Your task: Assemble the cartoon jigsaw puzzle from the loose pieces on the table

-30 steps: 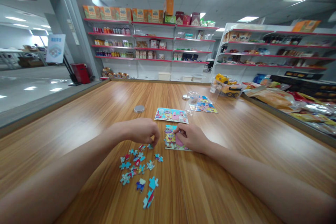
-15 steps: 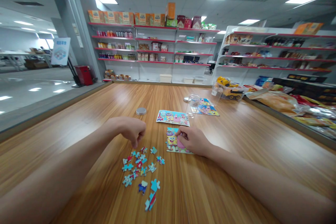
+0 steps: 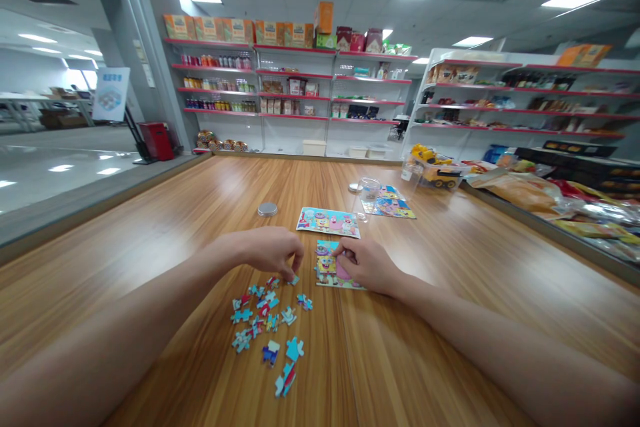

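Observation:
My left hand [image 3: 274, 252] reaches down at the upper right of a loose group of jigsaw pieces [image 3: 264, 307]. Its thumb and fingers close on one light-blue puzzle piece [image 3: 294, 281], still at the tabletop. Bent fingers of my right hand [image 3: 369, 265] press on a joined section of jigsaw puzzle [image 3: 326, 264] showing a yellow cartoon character and a pink shape. The hand hides that section's right side. Just behind it lies a picture card [image 3: 327, 222] with the same kind of cartoon figures. Several pieces, blue, white and red, are scattered nearer to me.
A round metal lid [image 3: 267, 209] lies beyond my left hand. Farther right are a clear jar [image 3: 369, 195], another lid [image 3: 355, 187] and another cartoon puzzle [image 3: 393, 207]. A clear bin with yellow toy trucks [image 3: 437, 170] and packaged goods [image 3: 530, 197] stand at the right.
My left hand has moved right, from above the top of the piece group to the light-blue piece at its upper right. My right hand stays on the joined puzzle.

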A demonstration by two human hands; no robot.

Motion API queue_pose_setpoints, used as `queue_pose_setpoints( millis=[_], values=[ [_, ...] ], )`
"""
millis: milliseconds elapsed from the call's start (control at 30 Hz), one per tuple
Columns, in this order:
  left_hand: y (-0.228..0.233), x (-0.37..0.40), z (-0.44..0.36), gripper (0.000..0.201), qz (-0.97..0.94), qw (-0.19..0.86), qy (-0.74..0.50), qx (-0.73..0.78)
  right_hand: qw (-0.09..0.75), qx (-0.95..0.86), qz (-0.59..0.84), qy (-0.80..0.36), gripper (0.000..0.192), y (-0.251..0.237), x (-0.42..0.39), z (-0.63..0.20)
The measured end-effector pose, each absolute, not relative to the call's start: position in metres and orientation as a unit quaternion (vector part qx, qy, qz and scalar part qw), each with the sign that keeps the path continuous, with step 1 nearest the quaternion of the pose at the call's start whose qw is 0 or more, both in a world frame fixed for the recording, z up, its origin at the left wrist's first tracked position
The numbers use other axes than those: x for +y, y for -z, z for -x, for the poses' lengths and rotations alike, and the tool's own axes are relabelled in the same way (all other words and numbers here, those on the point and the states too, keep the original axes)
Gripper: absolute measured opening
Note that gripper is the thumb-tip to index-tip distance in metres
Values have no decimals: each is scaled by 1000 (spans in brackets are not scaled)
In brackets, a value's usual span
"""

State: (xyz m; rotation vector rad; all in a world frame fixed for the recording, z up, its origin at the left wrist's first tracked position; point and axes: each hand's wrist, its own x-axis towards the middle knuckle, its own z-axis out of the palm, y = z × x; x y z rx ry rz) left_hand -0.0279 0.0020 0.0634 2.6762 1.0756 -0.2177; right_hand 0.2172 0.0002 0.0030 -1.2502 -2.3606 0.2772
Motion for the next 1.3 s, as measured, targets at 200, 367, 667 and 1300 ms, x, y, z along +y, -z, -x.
queue_pose_setpoints(
  millis=[200, 367, 667, 1300],
  values=[
    [-68, 3, 32, 14, -929, 132, 46, 344, 228, -855, 455, -105, 20, -2, 0, -217],
    [-62, 4, 29, 10, -937, 176, 50, 299, 232, -854, 454, -105, 21, -3, 0, -217],
    [-49, 18, 45, 27, -922, 265, -42, 280, 236, -856, 448, -100, 22, -1, 1, -217],
    [-32, 30, 52, 31, -894, 227, -83, 378, 243, -860, 433, -122, 22, 2, 0, -216]
  ],
)
